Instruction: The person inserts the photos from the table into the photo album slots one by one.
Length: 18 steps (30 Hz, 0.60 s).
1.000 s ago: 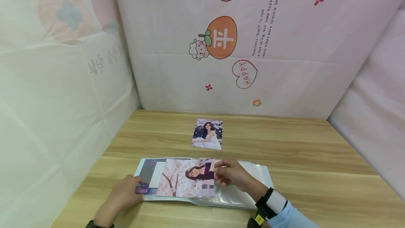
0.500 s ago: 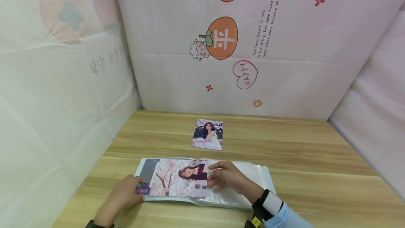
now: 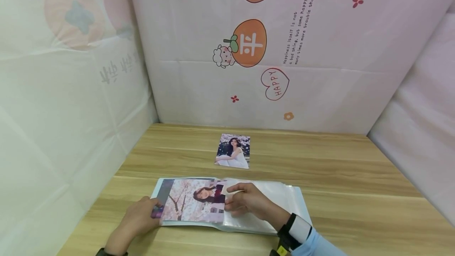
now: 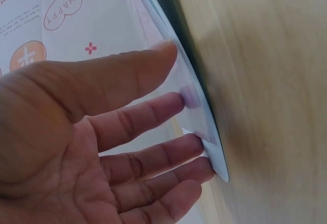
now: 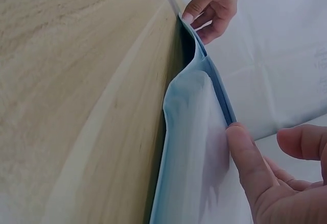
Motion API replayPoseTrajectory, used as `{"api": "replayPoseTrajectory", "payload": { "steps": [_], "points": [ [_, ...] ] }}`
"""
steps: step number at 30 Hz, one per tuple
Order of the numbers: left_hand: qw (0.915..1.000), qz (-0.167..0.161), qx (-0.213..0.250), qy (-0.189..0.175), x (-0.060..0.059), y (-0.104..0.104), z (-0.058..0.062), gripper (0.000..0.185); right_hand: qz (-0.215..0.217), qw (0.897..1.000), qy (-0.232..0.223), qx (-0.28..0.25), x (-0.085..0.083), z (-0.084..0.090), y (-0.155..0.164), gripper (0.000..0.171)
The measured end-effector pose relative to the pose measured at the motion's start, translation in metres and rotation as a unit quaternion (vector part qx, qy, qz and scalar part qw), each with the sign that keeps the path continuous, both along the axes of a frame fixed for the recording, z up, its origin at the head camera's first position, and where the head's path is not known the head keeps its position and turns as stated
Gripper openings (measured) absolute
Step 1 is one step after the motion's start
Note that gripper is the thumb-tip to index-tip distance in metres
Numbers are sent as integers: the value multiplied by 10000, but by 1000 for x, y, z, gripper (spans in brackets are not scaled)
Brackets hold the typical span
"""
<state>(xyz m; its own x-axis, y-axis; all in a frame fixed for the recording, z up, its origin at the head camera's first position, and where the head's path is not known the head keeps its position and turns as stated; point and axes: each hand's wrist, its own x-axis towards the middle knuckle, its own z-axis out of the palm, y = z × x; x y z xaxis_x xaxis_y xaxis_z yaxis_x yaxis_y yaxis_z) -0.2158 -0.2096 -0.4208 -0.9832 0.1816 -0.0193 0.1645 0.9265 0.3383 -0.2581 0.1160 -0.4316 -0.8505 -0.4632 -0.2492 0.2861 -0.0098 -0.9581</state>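
A light-blue photo album [image 3: 302,204] lies spread on the wooden table, with clear pocket pages. On its left page is a photo [image 3: 190,200] of a long-haired person among pink blossoms, turned sideways. My right hand [image 3: 245,200] has its fingers at the photo's right edge, holding it near the album's fold. In the right wrist view, one fingertip of the right hand [image 5: 286,168] meets the page edge, with another digit apart. My left hand [image 3: 142,214] grips the album's left edge; the left wrist view shows the thumb and fingers of the left hand [image 4: 122,117] there.
A second photo [image 3: 232,151], of a seated person in white, lies on the table [image 3: 320,161] behind the album. A printed white cloth [image 3: 195,90] stands at the back, and white cloth walls rise on both sides.
My right hand has moved left together with the blossom photo, which now covers more of the left page. The left hand and the second photo have stayed in place.
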Motion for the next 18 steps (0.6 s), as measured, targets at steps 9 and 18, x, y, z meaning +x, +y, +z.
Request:
{"api": "replayPoseTrajectory", "payload": {
  "steps": [9, 18],
  "points": [
    [9999, 43, 93, 57, 2, 0, -1, 35, 167, 9997, -63, -140, 4, 4, -10, 41],
    [9999, 48, 103, 112, 1, -1, -4, 35, 462, 9981, 2, -402, 6, 2, -15, 44]
  ]
}}
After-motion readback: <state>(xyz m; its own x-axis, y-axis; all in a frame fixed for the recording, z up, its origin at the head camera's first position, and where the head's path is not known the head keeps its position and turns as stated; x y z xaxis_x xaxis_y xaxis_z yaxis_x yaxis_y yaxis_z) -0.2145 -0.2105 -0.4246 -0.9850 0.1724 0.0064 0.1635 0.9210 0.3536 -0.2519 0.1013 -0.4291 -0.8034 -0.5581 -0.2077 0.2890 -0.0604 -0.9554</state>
